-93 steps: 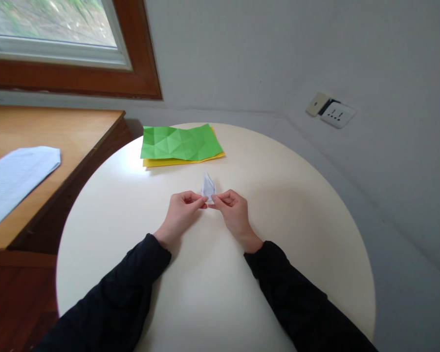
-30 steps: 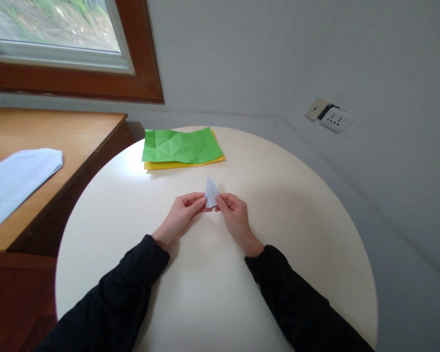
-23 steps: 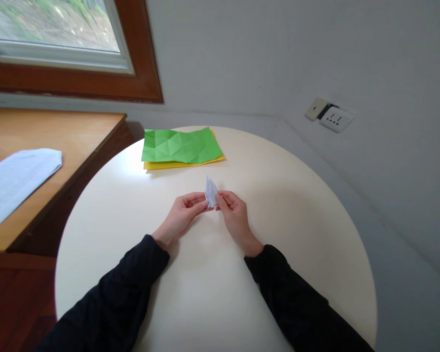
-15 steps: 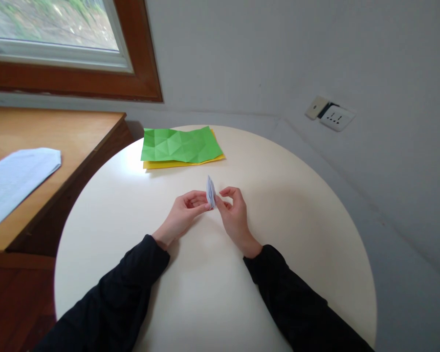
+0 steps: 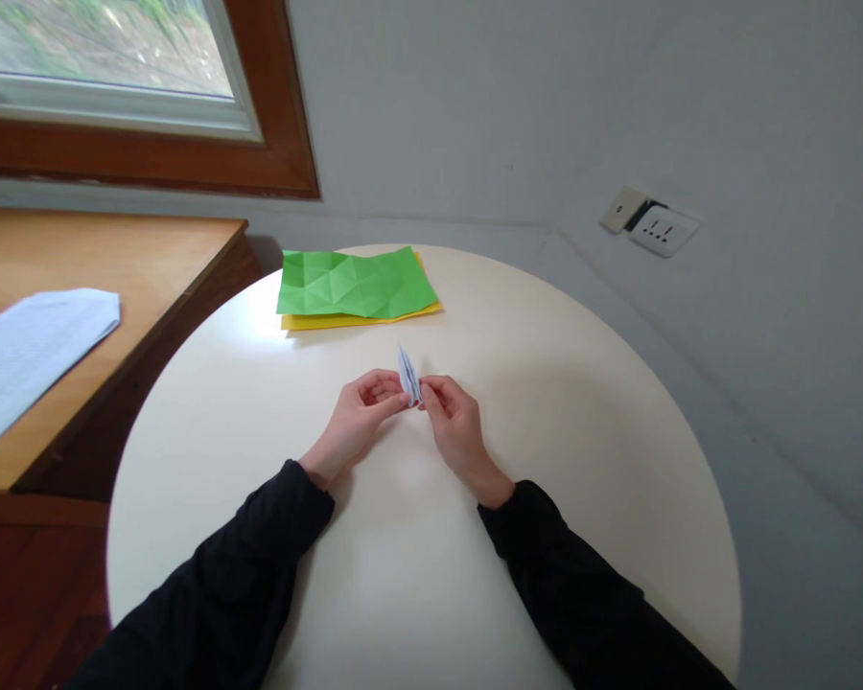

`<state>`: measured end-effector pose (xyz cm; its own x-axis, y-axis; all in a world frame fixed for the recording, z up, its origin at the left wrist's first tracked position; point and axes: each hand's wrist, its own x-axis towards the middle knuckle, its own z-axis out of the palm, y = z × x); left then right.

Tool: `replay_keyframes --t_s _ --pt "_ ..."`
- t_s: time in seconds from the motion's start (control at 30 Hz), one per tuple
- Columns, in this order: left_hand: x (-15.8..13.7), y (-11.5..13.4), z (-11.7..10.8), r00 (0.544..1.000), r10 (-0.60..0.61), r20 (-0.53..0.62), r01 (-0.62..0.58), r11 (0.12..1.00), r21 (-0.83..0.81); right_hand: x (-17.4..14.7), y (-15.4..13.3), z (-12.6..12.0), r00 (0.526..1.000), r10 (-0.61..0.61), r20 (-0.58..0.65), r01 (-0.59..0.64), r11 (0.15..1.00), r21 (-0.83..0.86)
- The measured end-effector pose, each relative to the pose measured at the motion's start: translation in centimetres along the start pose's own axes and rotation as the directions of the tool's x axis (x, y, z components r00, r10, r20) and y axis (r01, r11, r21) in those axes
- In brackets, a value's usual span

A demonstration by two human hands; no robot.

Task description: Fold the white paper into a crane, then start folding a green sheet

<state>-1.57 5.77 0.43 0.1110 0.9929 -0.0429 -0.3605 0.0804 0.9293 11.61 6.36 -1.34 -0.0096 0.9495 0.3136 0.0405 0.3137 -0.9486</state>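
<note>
A small piece of folded white paper [image 5: 408,372] stands edge-on between my hands, its layers showing and its pointed top leaning left. My left hand [image 5: 363,407] pinches its lower left side, thumb in front and the other fingers curled behind. From the right, my right hand [image 5: 460,422] grips the lower right edge between thumb and curled fingers. Both hands are just above or on the white round table [image 5: 403,575]; I cannot tell whether the paper touches it. Beyond the hands lies a creased green sheet [image 5: 356,285] on top of a yellow sheet [image 5: 360,322].
To the left is a wooden desk [image 5: 115,240] with white papers [image 5: 43,345] on it. A wood-framed window [image 5: 280,96] is above it. The wall behind the table carries a socket [image 5: 663,230] at the right.
My right fingers, earlier raised and apart from the thumb, have closed onto the paper's right edge. The paper's top has tilted to the left and its layers show more.
</note>
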Motion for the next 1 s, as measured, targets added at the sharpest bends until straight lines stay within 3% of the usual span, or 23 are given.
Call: replay_keyframes --t_s 0.6,1.0 --pt "-0.11 0.02 0.09 0.999 0.027 -0.03 -0.027 1.0 0.016 -0.21 0.02 0.04 0.998 -0.066 0.023 0.066 0.997 -0.034" --pt "-0.04 -0.18 0.0 0.999 0.041 -0.035 -0.041 0.999 -0.015 -0.21 -0.16 0.1 1.0 0.0 -0.005 0.0 1.0 -0.01"
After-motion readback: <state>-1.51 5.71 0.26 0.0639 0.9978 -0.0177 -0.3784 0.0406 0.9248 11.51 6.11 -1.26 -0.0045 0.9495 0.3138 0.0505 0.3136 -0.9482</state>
